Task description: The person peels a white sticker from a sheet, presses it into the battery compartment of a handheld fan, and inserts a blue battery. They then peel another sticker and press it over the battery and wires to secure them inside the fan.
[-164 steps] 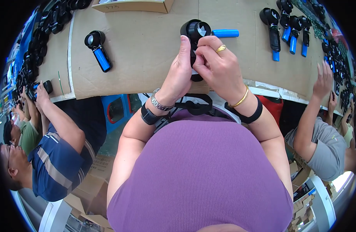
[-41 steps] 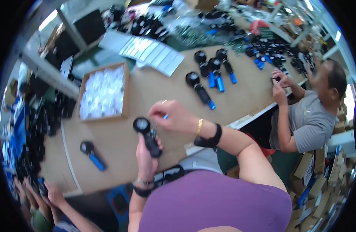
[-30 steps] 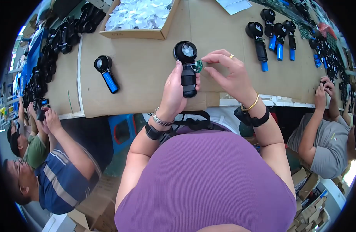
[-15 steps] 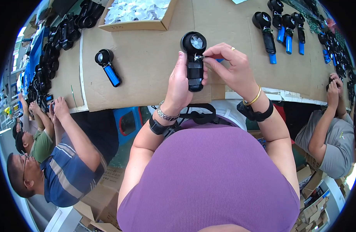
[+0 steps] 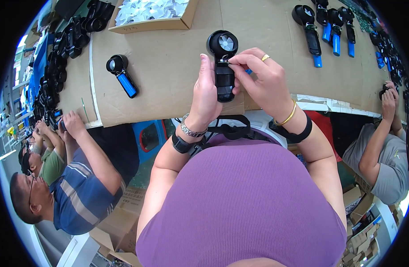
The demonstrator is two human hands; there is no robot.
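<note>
A black handheld fan (image 5: 225, 82) with a small pale bladed wheel in its round head rests in my left hand (image 5: 206, 89), the head pointing away from me. My left fingers wrap round the lower body, with the thumb stretched up along its left side. At the neck, below the head, my right hand (image 5: 262, 75) pinches at fine wires or a small part too tiny to make out. A bit of blue shows behind my right fingers. Left of my hands, another black fan (image 5: 123, 76) with a blue cylindrical cell in its handle lies on the cardboard-covered table (image 5: 160, 84).
A cardboard box (image 5: 186, 22) of white fan wheels stands at the far left. Several black fans (image 5: 310, 33) with blue cells lie at the far right, more (image 5: 75, 38) along the left. Co-workers sit on both sides: one in a striped shirt (image 5: 86, 189), another in grey (image 5: 382, 164).
The fan in my left hand sits slightly higher in the picture. My right fingertips have shifted a little left, closer against the fan's neck. The whole view has moved slightly.
</note>
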